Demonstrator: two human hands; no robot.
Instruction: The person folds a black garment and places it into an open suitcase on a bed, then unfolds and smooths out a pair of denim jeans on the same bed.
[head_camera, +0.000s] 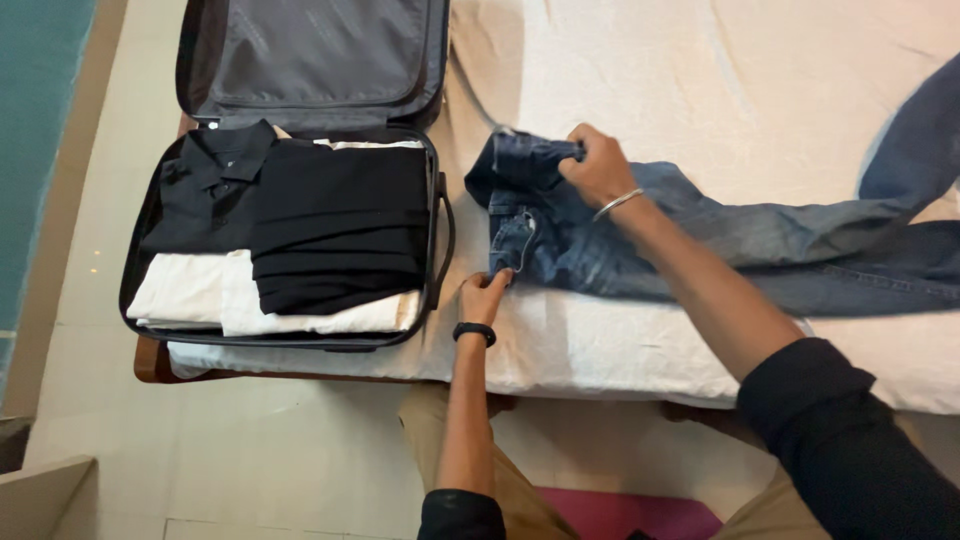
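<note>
On bed (620, 350), one jeans (700, 235), two hands.

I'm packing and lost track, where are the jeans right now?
The jeans lie on the white bed sheet, right of the open suitcase. The right hand grips the waistband and the left hand pinches its near edge.

- Left hand (484, 297) bare, with a black band (474, 331) snug round the wrist.
- Left forearm uncovered; black sleeve (460, 514) pushed up to about the elbow.
- Right hand (598, 167) bare, with a thin silver bangle (617, 204) on the wrist.
- Right forearm uncovered; dark black sleeve (840, 440) rolled to a thick cuff near the elbow.
- Khaki trousers (510, 490) over both legs, seen low between the arms.
</note>
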